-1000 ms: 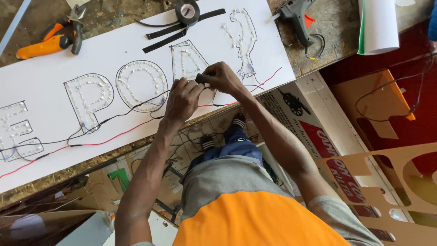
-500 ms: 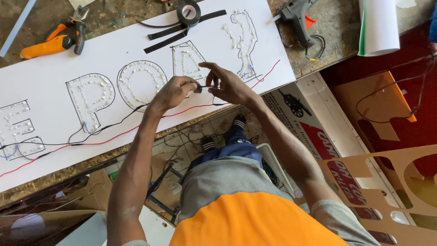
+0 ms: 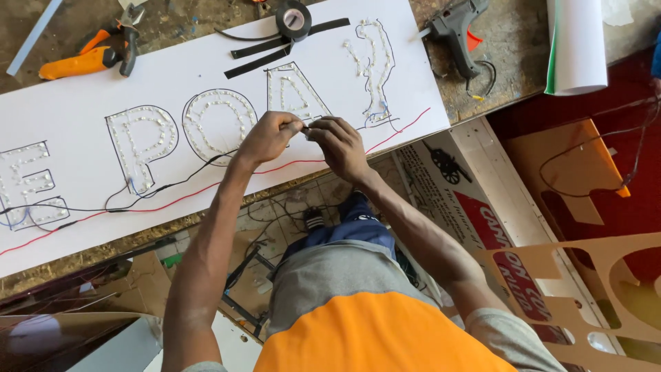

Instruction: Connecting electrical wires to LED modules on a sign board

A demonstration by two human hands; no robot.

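Five outlined, bead-filled letter shapes show on one long white sign board. Two bare hands over it: left hand, right hand. One round roll of black tape, two loose black tape strips. One pair of orange-handled pliers, one dark glue gun, one rolled white sheet. One thin red wire crossing the board.

I've got the thin black wire pinched between my fingertips, running left across the white sign board beside the red wire.
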